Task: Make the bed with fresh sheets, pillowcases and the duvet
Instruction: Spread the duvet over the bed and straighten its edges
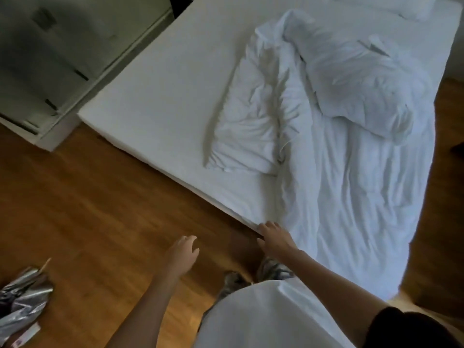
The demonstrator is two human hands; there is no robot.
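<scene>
Wood floor [82,197], low mattress [163,101] with fitted sheet on. Duvet [339,146] bunched right, unspread. My right hand [275,238] rests flat at near edge; left hand [182,252] loose, empty. Pillow [391,5] far.

Bed [160,101], low on the wooden floor, fitted smooth with a white sheet; white duvet [351,172], crumpled and bunched, spread over its right half and hanging over the near edge; white pillow [391,6] at the far end.
</scene>
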